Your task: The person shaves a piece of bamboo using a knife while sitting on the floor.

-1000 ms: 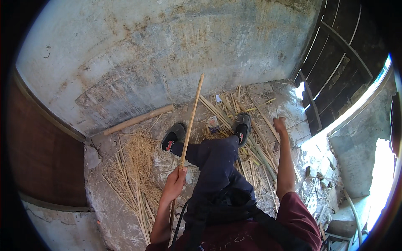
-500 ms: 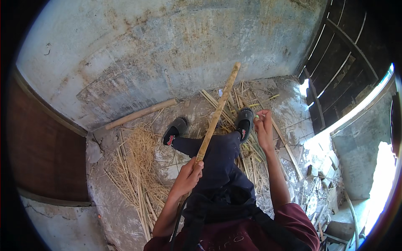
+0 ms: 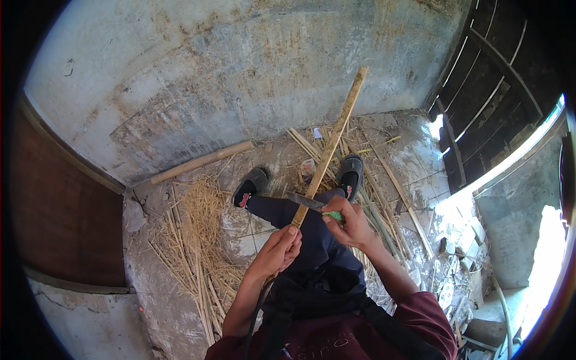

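Note:
A long, flat bamboo strip (image 3: 336, 135) slants up and away over my lap, its far end high in front of the wall. Near its lower end my left hand (image 3: 278, 252) is closed around it. My right hand (image 3: 350, 225) grips the green handle of a knife (image 3: 307, 201). The dark blade lies across the strip, a little beyond my left hand, pointing left. Whether the edge bites into the bamboo, I cannot tell. Part of the handle is hidden by my fingers.
A heap of fine shavings (image 3: 207, 222) lies left of my feet, thin strips beside it. Several more strips (image 3: 399, 192) lie around my right shoe (image 3: 350, 174). One bamboo pole (image 3: 204, 162) rests along the wall's foot. Broken rubble (image 3: 465, 243) is at the right.
My right hand has come in leftward and down, bringing the knife across the strip. The strip's far end has shifted up and to the right, with my left hand still holding it.

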### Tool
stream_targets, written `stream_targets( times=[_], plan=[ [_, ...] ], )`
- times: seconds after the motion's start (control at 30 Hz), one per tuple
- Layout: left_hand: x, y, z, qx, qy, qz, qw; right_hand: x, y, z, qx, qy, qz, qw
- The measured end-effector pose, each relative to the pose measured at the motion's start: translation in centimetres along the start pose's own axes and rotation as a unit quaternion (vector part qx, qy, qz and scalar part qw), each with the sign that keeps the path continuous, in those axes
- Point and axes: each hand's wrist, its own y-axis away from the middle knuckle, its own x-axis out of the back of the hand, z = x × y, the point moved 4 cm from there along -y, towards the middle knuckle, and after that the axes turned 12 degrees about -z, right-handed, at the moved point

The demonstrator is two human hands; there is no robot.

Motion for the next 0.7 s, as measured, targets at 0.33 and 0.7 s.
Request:
stream_targets(
  times=[0.33,0.7],
  plan=[
    [-0.3,-0.1,-0.1,0.009,-0.063,0.008,0.998,0.3,-0.7,-0.5,0.096,0.062,0.027,0.993],
    [-0.4,0.2,-0.5,0.027,-0.07,-0.005,0.997,0.5,-0.8,-1.9,0.109,0.086,0.011,0.99]
  ],
)
